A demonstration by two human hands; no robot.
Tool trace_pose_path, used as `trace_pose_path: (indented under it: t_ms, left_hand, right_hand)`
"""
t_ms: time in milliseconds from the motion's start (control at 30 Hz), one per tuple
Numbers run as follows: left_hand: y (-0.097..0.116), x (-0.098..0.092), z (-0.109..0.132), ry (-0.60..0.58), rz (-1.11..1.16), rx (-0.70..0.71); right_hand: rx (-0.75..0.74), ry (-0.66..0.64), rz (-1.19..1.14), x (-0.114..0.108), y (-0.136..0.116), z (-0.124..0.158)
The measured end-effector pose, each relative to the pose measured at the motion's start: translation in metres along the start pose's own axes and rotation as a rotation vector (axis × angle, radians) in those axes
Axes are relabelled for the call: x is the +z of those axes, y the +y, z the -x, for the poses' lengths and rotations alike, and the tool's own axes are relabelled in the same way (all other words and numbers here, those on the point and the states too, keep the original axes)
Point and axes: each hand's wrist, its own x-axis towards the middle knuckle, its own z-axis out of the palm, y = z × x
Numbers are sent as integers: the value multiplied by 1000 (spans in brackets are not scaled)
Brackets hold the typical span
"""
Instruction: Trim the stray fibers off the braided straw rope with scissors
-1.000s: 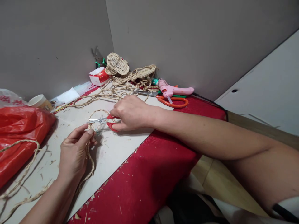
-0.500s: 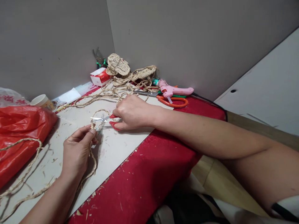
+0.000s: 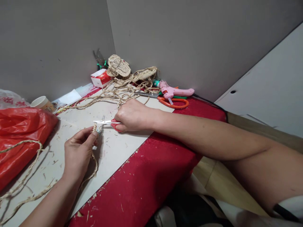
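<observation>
My left hand (image 3: 79,149) pinches a braided straw cord (image 3: 95,164) between thumb and fingers, and the cord's short end sticks up above the fingertips. The rest of the cord hangs below the palm onto the white board (image 3: 118,148). My right hand (image 3: 132,116) grips small red-handled scissors (image 3: 107,122) that point left. Their blades are closed together, with the tips right at the cord's upper end. Fingers of my right hand partly hide the handles.
Behind lie tangled straw cords (image 3: 111,94), a coiled straw piece (image 3: 119,65), a pink glue gun (image 3: 175,91) and orange-handled scissors (image 3: 176,103). At left are a red plastic bag (image 3: 26,132) and a paper cup (image 3: 42,104). Straw scraps dot the red cloth (image 3: 132,179).
The scissors' blades have closed at the cord's end; they were apart before. A loop of cord that stood beyond the blades no longer shows there. My left hand stays nearly still.
</observation>
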Motion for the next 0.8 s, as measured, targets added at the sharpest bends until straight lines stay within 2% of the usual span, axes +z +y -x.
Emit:
trace_pose_path:
  t_ms: [133,400,567,800]
  left_hand:
    - [-1,0,-1,2,9,-15]
    - [-5,-1,-4,7,23,-55]
    - [-5,-1,-4,0,20,-43]
    - [-2,0,0,6,-100,27]
  right_hand:
    - [12,-44,-38,-3,1,-1]
    - [59,-7,-81,-8,5,1]
    - [37,-9,-81,-7,7,3]
    - [15,-37,-77,-6,6,4]
